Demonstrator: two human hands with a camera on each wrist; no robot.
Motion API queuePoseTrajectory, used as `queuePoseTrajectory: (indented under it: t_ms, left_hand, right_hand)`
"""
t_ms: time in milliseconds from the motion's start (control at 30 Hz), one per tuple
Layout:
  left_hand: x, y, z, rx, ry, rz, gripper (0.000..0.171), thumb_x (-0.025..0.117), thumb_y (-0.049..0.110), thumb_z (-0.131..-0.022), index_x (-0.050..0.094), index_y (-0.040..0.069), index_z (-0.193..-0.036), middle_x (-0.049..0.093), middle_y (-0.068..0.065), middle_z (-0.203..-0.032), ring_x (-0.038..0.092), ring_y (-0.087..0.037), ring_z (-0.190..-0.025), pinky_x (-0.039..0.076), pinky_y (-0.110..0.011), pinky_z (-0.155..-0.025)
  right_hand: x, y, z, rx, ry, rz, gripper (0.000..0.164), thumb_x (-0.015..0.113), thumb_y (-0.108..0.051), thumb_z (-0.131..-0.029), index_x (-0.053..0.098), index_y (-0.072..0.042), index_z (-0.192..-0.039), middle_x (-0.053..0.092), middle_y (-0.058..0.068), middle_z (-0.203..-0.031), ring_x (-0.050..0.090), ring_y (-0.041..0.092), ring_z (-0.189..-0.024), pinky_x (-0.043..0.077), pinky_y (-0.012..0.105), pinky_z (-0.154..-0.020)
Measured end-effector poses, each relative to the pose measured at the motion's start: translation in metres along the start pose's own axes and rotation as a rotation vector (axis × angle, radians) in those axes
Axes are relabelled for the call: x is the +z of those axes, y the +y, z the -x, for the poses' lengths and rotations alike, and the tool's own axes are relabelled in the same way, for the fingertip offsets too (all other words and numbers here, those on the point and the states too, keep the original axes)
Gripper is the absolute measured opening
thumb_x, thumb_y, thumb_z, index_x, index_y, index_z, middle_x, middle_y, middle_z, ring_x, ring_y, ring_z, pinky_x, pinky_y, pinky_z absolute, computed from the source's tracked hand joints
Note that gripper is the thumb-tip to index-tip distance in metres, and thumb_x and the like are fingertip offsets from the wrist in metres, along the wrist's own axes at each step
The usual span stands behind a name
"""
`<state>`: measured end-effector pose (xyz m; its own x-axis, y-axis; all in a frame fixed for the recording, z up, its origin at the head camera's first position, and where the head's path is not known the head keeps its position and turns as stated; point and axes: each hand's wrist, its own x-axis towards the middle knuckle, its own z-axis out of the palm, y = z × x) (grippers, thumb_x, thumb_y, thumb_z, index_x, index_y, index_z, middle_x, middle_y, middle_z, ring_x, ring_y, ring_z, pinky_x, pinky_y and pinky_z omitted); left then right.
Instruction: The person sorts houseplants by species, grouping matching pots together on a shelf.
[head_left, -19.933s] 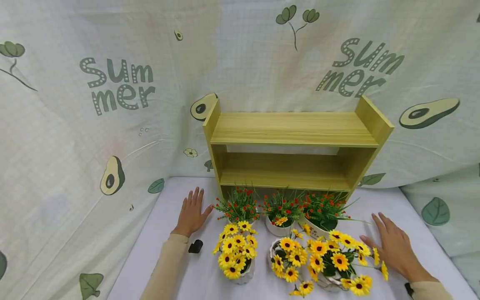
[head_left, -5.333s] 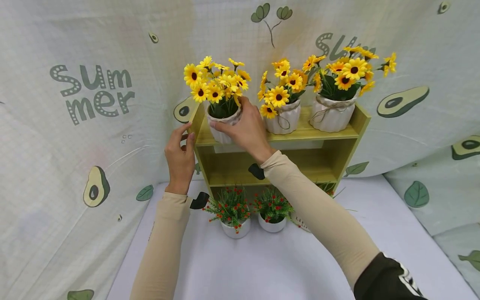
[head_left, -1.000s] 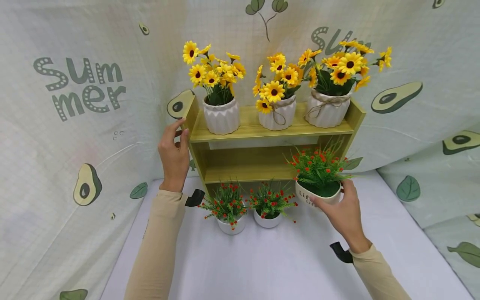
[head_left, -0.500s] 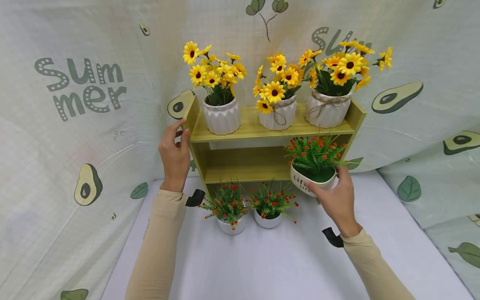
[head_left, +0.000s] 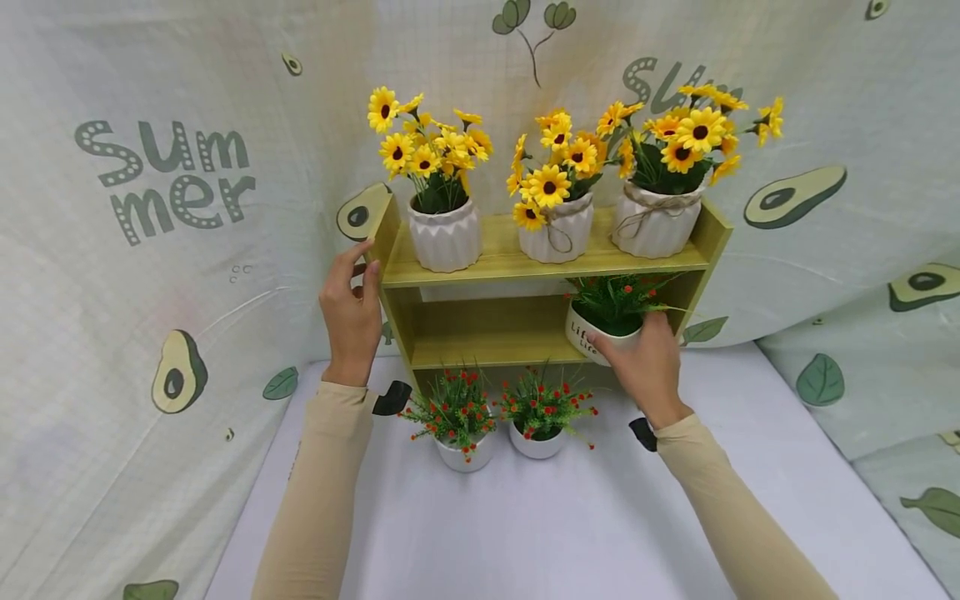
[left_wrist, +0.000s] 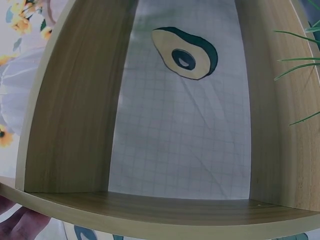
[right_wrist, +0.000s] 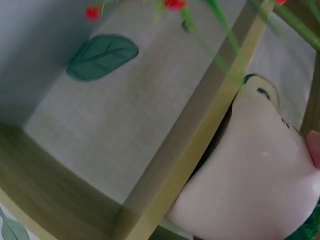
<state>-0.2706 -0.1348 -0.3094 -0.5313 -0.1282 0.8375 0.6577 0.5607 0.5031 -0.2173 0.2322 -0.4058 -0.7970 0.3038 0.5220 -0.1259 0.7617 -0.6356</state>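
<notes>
My right hand (head_left: 643, 367) grips an oval white flowerpot (head_left: 581, 333) with "Life" lettering, green grass and small red flowers. The pot is at the right end of the shelf unit's (head_left: 480, 354) middle level, partly under the top board. In the right wrist view the pale pot (right_wrist: 260, 175) is close by the board's edge, one fingertip (right_wrist: 314, 147) on its side. My left hand (head_left: 351, 312) holds the unit's left side panel near its top, fingers bent at the edge. In the left wrist view, some fingers (left_wrist: 22, 225) show beside the wooden panel (left_wrist: 160, 217).
Three white pots of yellow daisies stand on the top board: left pot (head_left: 445, 239), middle pot (head_left: 557, 233), right pot (head_left: 652, 225). Two white pots with red flowers, left (head_left: 465, 457) and right (head_left: 536, 446), stand on the white table (head_left: 510, 533) before the unit. A printed cloth (head_left: 300, 67) hangs behind.
My right hand has carried the lettered pot up and leftward, from before the unit onto its middle level. Earlier the daisy pots went from table to top board. The left hand stays put lately.
</notes>
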Motion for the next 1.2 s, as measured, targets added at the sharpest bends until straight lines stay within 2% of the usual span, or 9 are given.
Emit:
queuePoseTrajectory:
  t_ms: [100, 300, 400, 600, 733, 867, 967, 1067, 1200]
  left_hand:
    - [0.0, 0.0, -0.001, 0.008, 0.006, 0.003, 0.029, 0.058, 0.016, -0.092, 0.061, 0.011, -0.121, 0.062, -0.001, -0.113, 0.062, -0.016, -0.091, 0.044, -0.016, -0.061]
    - [0.0, -0.002, -0.001, 0.011, 0.021, 0.0, 0.028, 0.058, 0.015, -0.092, 0.062, 0.011, -0.119, 0.062, -0.001, -0.111, 0.062, -0.015, -0.09, 0.043, -0.014, -0.061]
    - [0.0, -0.002, 0.0, 0.012, 0.019, -0.007, 0.028, 0.059, 0.014, -0.091, 0.062, 0.011, -0.119, 0.063, -0.002, -0.11, 0.062, -0.015, -0.09, 0.043, -0.013, -0.061]
    - [0.002, -0.001, 0.001, 0.009, 0.01, 0.002, 0.028, 0.059, 0.013, -0.091, 0.062, 0.011, -0.12, 0.062, -0.002, -0.111, 0.062, -0.014, -0.091, 0.044, -0.014, -0.061]
    - [0.002, 0.001, -0.001, 0.017, 0.013, 0.011, 0.029, 0.059, 0.013, -0.091, 0.062, 0.011, -0.12, 0.062, 0.0, -0.114, 0.062, -0.015, -0.091, 0.043, -0.015, -0.061]
    - [0.001, 0.001, -0.002, 0.028, 0.025, 0.011, 0.029, 0.06, 0.014, -0.091, 0.062, 0.011, -0.12, 0.062, 0.0, -0.114, 0.063, -0.018, -0.09, 0.043, -0.014, -0.06]
    - [0.001, 0.0, -0.002, 0.023, 0.032, 0.011, 0.029, 0.06, 0.015, -0.091, 0.062, 0.011, -0.119, 0.062, -0.001, -0.113, 0.063, -0.018, -0.089, 0.043, -0.014, -0.06]
    - [0.002, -0.001, -0.002, 0.021, 0.035, 0.013, 0.028, 0.059, 0.016, -0.091, 0.063, 0.011, -0.119, 0.063, -0.001, -0.112, 0.063, -0.018, -0.089, 0.043, -0.014, -0.06]
    - [0.002, -0.002, -0.002, 0.032, 0.032, 0.012, 0.028, 0.059, 0.016, -0.091, 0.063, 0.01, -0.119, 0.062, -0.002, -0.113, 0.063, -0.018, -0.09, 0.043, -0.015, -0.06]
  right_hand:
    - [0.003, 0.001, -0.007, -0.021, -0.022, 0.073, 0.093, 0.073, -0.055, -0.071, 0.038, 0.007, -0.132, 0.048, 0.025, -0.121, 0.047, 0.042, -0.107, 0.038, 0.055, -0.087]
    - [0.01, 0.004, -0.015, -0.114, 0.006, 0.226, 0.091, 0.071, -0.056, -0.073, 0.043, 0.015, -0.121, 0.049, 0.03, -0.106, 0.047, 0.047, -0.093, 0.038, 0.058, -0.081]
    - [0.012, 0.006, -0.011, -0.135, 0.035, 0.251, 0.089, 0.071, -0.055, -0.072, 0.044, 0.016, -0.119, 0.048, 0.029, -0.104, 0.047, 0.046, -0.092, 0.038, 0.056, -0.082]
    - [0.009, 0.009, 0.026, -0.204, 0.137, 0.173, 0.087, 0.076, -0.043, -0.073, 0.038, 0.006, -0.133, 0.042, 0.024, -0.125, 0.042, 0.039, -0.111, 0.033, 0.051, -0.094]
    - [0.011, 0.013, 0.065, -0.254, 0.163, 0.104, 0.069, 0.075, -0.031, -0.076, 0.045, 0.004, -0.129, 0.045, 0.02, -0.125, 0.043, 0.036, -0.112, 0.033, 0.049, -0.093]
    - [0.017, 0.023, 0.098, -0.255, 0.111, 0.058, 0.054, 0.074, -0.02, -0.078, 0.053, 0.002, -0.121, 0.049, 0.019, -0.117, 0.048, 0.035, -0.105, 0.036, 0.046, -0.087]
    - [0.023, 0.035, 0.116, -0.215, 0.04, 0.069, 0.048, 0.075, -0.015, -0.077, 0.054, 0.0, -0.119, 0.053, 0.016, -0.111, 0.052, 0.031, -0.098, 0.041, 0.045, -0.079]
    - [0.031, 0.046, 0.131, -0.164, -0.074, 0.111, 0.047, 0.075, -0.012, -0.077, 0.055, -0.001, -0.118, 0.057, 0.014, -0.108, 0.055, 0.032, -0.093, 0.043, 0.046, -0.074]
    - [0.044, 0.058, 0.142, -0.11, -0.266, 0.119, 0.055, 0.078, -0.018, -0.075, 0.054, 0.001, -0.121, 0.058, 0.017, -0.113, 0.055, 0.036, -0.098, 0.044, 0.049, -0.078]
